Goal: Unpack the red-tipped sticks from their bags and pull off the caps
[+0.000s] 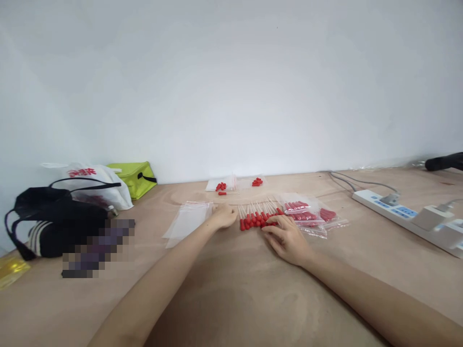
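A row of pale sticks with red bulb-shaped tips (253,219) lies fanned on the wooden table, tips toward me. At the row's left end is my left hand (224,216), its fingers curled in; whatever they may hold is hidden. My right hand (289,238) rests at the right end, fingers bent and apart, fingertips touching the red tips. Just beyond it, clear zip bags (306,217) hold more red-tipped pieces. To the left of my left hand lies a stack of flat clear zip bags (190,219).
Near the wall, more red-tipped sticks (221,186) lie on clear bags. A white power strip (398,212) with plugs and cables is at right. At left stand a black bag (65,221), a white plastic bag (121,188) and a lime-green box-shaped bag (135,176).
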### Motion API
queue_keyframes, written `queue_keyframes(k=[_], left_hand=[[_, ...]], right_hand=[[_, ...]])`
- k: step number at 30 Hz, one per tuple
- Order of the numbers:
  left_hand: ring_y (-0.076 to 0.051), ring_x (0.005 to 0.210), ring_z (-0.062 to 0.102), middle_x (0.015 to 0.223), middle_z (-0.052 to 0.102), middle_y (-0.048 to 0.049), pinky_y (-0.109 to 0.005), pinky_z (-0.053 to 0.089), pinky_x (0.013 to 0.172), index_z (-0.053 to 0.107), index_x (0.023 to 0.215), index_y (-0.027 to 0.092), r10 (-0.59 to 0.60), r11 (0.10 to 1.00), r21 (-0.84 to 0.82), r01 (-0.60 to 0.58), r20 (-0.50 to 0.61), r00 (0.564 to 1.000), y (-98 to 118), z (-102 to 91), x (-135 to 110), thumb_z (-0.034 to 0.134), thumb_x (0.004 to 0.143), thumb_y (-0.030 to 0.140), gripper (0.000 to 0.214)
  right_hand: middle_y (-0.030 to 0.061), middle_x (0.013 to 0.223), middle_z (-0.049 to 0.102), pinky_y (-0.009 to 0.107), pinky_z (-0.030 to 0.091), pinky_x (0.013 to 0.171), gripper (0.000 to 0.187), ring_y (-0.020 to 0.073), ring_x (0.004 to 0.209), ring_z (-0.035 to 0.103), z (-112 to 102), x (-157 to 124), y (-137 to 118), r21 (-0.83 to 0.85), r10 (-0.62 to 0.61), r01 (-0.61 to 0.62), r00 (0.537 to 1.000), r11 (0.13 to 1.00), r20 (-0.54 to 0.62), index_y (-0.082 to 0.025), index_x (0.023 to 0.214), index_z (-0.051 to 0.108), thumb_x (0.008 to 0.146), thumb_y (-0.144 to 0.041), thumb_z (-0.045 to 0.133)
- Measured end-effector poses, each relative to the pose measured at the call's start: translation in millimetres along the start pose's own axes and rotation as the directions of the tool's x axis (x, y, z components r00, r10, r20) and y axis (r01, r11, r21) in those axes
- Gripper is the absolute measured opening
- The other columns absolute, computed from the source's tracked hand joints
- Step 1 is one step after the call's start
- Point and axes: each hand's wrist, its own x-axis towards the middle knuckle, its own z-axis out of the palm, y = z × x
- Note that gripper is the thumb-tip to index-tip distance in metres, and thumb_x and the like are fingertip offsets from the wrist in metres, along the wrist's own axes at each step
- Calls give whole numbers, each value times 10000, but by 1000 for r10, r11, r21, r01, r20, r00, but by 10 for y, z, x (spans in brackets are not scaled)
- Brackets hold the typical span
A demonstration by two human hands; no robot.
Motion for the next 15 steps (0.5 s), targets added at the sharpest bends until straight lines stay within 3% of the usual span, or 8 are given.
queue_keyframes(k=[6,9,15], left_hand=[[-264,1057,441,1084,525,-125,-392,346,859,544,1062,179,2,995,93,20,-230,973,-236,16,386,377,825,197,290],[-272,1083,421,1100,504,-142,-418,342,882,565,1023,159,43,989,148,-4,-264,964,-272,49,602,409,829,161,249],[-180,932,538,1104,518,-81,-384,465,788,493,1091,149,102,983,177,-56,-267,958,-266,91,825,475,846,298,287]], right_hand=[[74,932,560,358,375,755,179,196,875,498,36,46,-50,32,5,-6,1000,999,18,-209,896,611,777,-168,483],[69,933,557,352,373,753,167,188,864,495,46,65,-70,31,3,-4,999,1000,32,-211,883,614,778,-178,489],[60,934,555,332,361,744,161,180,860,493,47,55,-83,4,12,-12,999,1000,45,-217,868,618,771,-173,497]])
